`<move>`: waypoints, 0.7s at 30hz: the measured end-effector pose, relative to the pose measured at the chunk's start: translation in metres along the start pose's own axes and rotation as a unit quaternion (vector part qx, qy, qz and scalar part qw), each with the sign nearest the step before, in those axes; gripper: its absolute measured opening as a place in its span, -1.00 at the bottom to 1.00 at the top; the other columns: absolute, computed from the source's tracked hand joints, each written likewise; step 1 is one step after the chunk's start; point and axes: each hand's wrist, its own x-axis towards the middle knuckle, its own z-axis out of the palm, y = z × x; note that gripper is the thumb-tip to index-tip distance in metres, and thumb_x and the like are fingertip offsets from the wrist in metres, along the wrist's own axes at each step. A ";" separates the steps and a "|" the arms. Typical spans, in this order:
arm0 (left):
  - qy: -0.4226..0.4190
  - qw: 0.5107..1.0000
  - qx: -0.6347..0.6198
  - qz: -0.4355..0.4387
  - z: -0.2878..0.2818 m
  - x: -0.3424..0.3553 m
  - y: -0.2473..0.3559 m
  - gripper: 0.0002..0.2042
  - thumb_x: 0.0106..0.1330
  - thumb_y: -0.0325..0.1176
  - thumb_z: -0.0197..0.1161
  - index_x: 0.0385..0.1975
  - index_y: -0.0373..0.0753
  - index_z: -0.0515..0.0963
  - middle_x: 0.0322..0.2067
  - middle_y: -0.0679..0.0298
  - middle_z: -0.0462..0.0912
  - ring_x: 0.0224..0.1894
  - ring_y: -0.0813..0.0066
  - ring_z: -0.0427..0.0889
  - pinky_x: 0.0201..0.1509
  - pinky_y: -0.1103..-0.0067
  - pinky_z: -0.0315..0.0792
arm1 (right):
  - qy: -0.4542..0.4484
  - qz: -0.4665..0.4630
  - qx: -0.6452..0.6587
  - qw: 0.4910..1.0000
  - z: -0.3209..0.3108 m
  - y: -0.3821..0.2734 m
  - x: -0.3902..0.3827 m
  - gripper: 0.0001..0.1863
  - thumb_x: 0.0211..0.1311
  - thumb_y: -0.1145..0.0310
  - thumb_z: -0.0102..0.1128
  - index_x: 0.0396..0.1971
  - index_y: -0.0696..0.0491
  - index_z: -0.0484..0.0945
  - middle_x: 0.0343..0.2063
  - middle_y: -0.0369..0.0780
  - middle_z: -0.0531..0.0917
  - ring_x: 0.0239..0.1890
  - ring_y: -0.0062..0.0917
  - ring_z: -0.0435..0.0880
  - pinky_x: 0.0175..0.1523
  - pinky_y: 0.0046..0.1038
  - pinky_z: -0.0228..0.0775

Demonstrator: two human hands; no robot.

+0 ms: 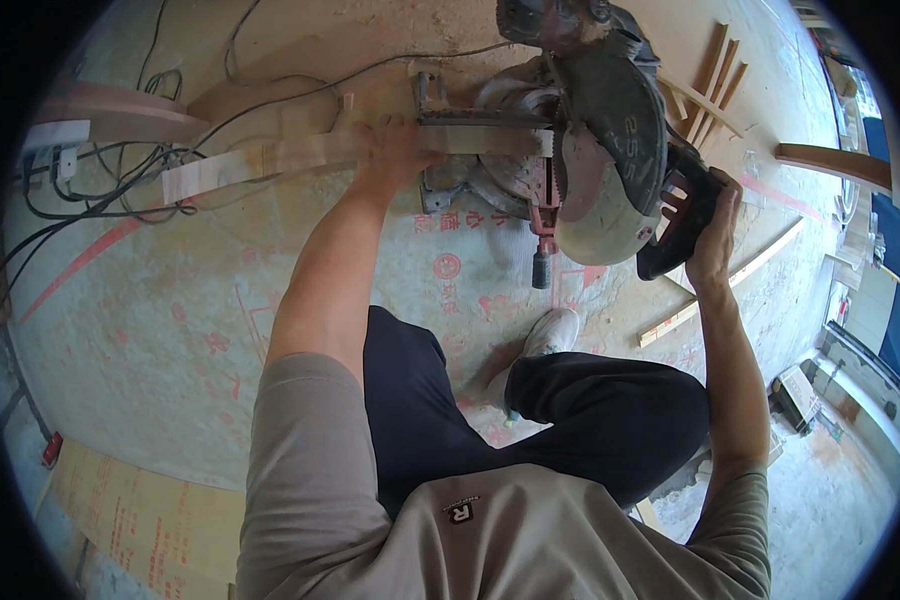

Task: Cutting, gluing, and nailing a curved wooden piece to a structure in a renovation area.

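A miter saw (615, 120) with a dark body and a pale lower guard stands on the floor in front of me. My right hand (718, 225) is wrapped round its black handle (692, 205), to the right of the blade. A long, pale wooden board (270, 160) runs from the left onto the saw's table, along the fence (485, 118). Lying over that board, just left of the saw table, my left hand (395, 148) presses and holds it; its fingers are somewhat blurred. The blade itself is mostly hidden by the guard.
Black cables (120, 195) tangle at the left, near a curved brown wooden piece (120, 108). Wood strips (715, 85) lie beyond the saw, and a pale strip (670, 325) lies at the right. My shoe (553, 332) is close to the saw's red clamp handle (541, 250).
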 end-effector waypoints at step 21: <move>0.046 0.998 -0.038 0.009 0.013 0.005 -0.006 -0.35 0.03 0.28 0.35 -0.11 -0.20 0.66 -0.06 0.20 0.65 0.13 0.29 0.53 0.18 0.07 0.19 | 0.048 -0.049 -0.115 0.991 0.006 0.008 -0.001 -0.43 0.55 -0.11 -0.43 0.14 0.06 0.33 -0.53 -0.22 0.50 -0.61 -0.57 0.50 -0.50 -0.52 0.44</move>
